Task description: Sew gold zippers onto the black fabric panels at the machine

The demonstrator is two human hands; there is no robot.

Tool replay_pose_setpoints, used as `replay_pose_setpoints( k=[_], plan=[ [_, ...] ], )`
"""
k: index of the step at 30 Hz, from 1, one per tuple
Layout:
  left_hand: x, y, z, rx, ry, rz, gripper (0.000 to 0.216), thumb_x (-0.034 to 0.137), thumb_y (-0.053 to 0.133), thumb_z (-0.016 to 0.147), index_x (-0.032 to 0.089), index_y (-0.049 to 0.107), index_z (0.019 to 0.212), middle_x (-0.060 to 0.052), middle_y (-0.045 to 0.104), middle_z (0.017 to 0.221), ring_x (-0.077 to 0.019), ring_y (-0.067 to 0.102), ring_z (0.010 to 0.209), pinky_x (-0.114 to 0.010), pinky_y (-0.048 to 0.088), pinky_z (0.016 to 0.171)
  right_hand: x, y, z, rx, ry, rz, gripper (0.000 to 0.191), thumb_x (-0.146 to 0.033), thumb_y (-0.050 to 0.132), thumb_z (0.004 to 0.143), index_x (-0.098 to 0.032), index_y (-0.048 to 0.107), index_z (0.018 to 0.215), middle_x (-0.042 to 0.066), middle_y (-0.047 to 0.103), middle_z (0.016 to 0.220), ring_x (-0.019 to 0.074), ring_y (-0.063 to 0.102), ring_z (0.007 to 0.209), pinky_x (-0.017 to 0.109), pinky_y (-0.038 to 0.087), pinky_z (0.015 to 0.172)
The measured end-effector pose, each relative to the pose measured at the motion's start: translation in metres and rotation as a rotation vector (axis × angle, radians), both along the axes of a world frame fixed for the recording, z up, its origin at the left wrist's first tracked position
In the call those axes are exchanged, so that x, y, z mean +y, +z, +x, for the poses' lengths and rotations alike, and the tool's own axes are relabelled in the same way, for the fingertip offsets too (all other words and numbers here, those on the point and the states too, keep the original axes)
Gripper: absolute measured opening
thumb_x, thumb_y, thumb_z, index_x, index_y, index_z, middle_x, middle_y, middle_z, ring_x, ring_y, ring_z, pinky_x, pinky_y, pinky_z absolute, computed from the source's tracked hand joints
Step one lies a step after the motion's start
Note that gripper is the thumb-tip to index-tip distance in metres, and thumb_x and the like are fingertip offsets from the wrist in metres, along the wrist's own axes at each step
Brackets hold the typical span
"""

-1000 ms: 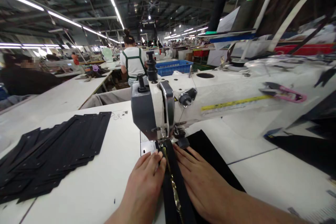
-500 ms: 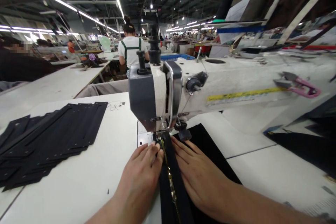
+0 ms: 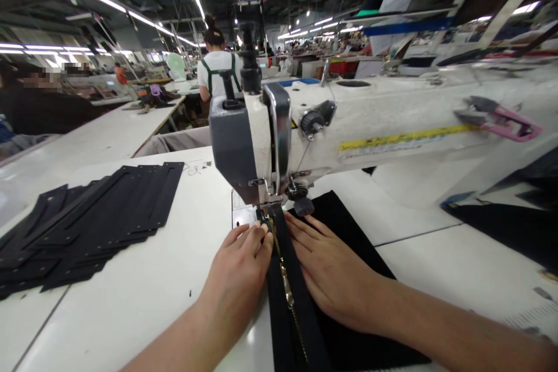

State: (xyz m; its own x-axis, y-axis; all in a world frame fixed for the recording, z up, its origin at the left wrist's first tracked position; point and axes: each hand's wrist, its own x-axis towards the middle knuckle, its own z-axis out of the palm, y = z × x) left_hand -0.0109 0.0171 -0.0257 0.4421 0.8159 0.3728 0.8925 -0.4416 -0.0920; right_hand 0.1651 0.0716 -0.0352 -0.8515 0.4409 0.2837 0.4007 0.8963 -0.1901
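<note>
A black fabric piece (image 3: 337, 226) lies under the needle area of a white and grey sewing machine (image 3: 270, 145). Along it runs a black zipper (image 3: 283, 270) with gold teeth and a gold slider (image 3: 289, 300). My left hand (image 3: 244, 267) is closed at the zipper's left edge, thumb and fingertips together just in front of the presser foot (image 3: 264, 213). On the other side, my right hand (image 3: 331, 270) lies flat on the fabric with its fingers stretched toward the machine. The machine head hides part of the stitching spot.
Overlapping black panels (image 3: 108, 215) lie on the white table (image 3: 143, 314) at left. Pink-handled thread snips (image 3: 505, 119) sit against the machine arm. More black fabric (image 3: 501, 232) is at right. A person (image 3: 218, 70) in green straps is ahead, another person (image 3: 39, 104) at far left.
The camera view has shifted slightly, so the machine and hands appear a little higher. Both hands keep their places beside the zipper; the slider appears slightly nearer the presser foot.
</note>
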Motion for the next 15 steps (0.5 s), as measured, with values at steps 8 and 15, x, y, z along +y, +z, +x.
replay_pose_setpoints(
  k=[8,15],
  plan=[
    [0.0049,0.0034,-0.0006,-0.030,-0.029,-0.006,0.024,0.006,0.039,0.085,0.008,0.057,0.101,-0.014,0.060,0.098,-0.0232,0.057,0.094,-0.040,0.050,0.082,0.0001,-0.0029,-0.0001,0.008,-0.020,0.012,0.047,-0.014,0.037,0.085,-0.012,0.036,0.132,0.012,0.036,0.137,0.0216,0.026,0.129,0.044,0.022,0.106],
    [0.0089,0.0039,-0.0001,-0.080,-0.011,-0.051,0.021,0.005,0.043,0.082,0.012,0.056,0.098,-0.010,0.058,0.093,-0.0218,0.056,0.093,-0.040,0.049,0.082,0.0091,-0.0037,-0.0040,0.041,-0.008,-0.023,0.047,-0.013,0.038,0.084,-0.014,0.038,0.131,0.012,0.038,0.136,0.0224,0.028,0.128,0.046,0.023,0.105]
  ],
)
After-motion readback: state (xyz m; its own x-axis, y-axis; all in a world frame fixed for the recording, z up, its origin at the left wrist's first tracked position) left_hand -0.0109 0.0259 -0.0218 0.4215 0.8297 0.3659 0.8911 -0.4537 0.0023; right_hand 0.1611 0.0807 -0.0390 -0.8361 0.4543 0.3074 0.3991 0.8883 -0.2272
